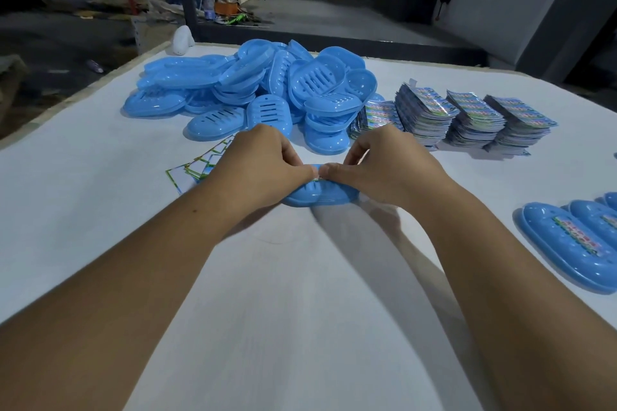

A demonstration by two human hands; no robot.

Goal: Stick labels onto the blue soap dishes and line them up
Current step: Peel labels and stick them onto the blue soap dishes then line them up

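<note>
Soap dish (320,198) in blue plastic lies upside down on the white bench (300,310), directly under the person's fingers. Both hands bear on it: the left hand (257,165) and the right hand (384,167) have their fingers curled over its far edge, while the two thumbs meet at its middle, pressing on a label (315,179) of which only a sliver shows. Whether the label lies flat cannot be told.

Beyond the fingers sits a loose heap of unlabelled dishes (267,90). To the right of the fingers stand stacks of printed labels (467,117); to the left, partly under the left hand, lie spent backing sheets (193,170). Well off to the right, finished dishes (567,243) lie side by side in a row.

Risk here is probably a crooked or creased label: uneven thumb pressure on the curved shell could trap a wrinkle, or the dish could slide on the smooth bench.
</note>
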